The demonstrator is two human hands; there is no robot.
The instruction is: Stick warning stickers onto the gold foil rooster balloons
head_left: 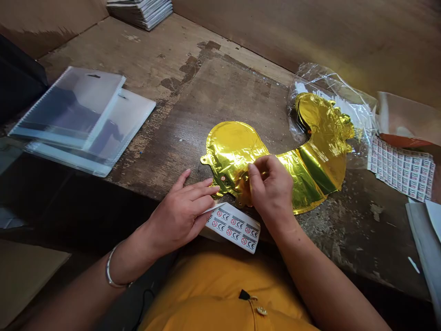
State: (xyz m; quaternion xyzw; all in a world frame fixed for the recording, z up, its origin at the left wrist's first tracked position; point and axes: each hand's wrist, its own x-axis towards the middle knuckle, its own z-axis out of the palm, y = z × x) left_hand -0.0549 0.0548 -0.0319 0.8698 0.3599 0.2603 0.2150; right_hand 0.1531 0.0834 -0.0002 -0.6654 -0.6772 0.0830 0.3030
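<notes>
A shiny gold foil balloon (237, 142), flat and curved, lies near the table's front edge. A small printed sticker (223, 179) is on its lower left part. My left hand (188, 207) has its fingers stretched onto the balloon's left edge, while its thumb and index finger hold a white sticker sheet (236, 226). The sheet carries several CE labels and hangs at the table edge, one corner curled. My right hand (272, 188) is closed in a pinch at the middle of the balloon, gripping the crinkled foil; its fingertips are partly hidden.
Clear plastic sleeves (93, 119) are stacked at the left. Behind the balloon's right end is a clear plastic bag (324, 76). Printed label sheets (401, 170) lie at the right, and a paper stack (141, 13) stands at the back. Wooden walls bound the table.
</notes>
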